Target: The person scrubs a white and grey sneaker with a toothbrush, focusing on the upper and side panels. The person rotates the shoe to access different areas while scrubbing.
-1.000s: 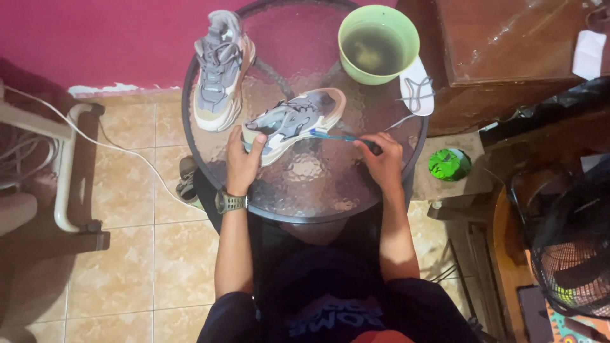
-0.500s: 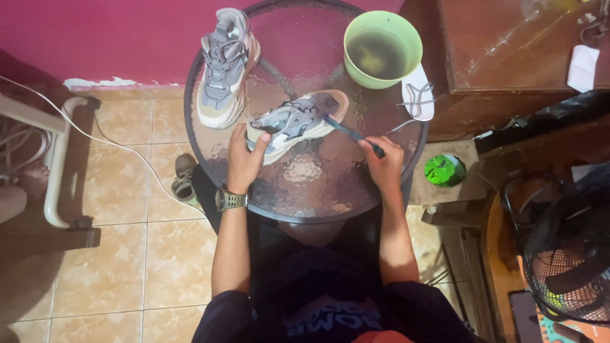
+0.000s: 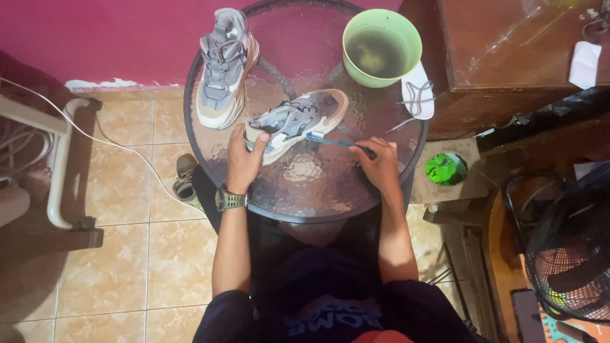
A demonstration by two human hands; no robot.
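Note:
A grey and tan sneaker [image 3: 298,121] lies on its side on a round glass table [image 3: 318,184]. My left hand [image 3: 244,159] grips its heel end. My right hand [image 3: 379,163] holds a blue toothbrush [image 3: 330,140] whose head touches the sneaker's side near the sole. A second matching sneaker [image 3: 223,67] stands at the table's far left. At the far side sits a green bowl [image 3: 382,46] of murky water, with a white insole and laces [image 3: 417,92] beside it.
A dark wooden cabinet [image 3: 508,57] stands to the right of the table. A green lid [image 3: 445,168] lies on a low surface at the right, near a black fan [image 3: 569,254]. A white pipe frame [image 3: 57,159] and cable are at the left, above tiled floor.
The view has drifted slightly. My right hand has shifted the toothbrush a little along the sneaker's side. My left hand keeps its hold on the sneaker.

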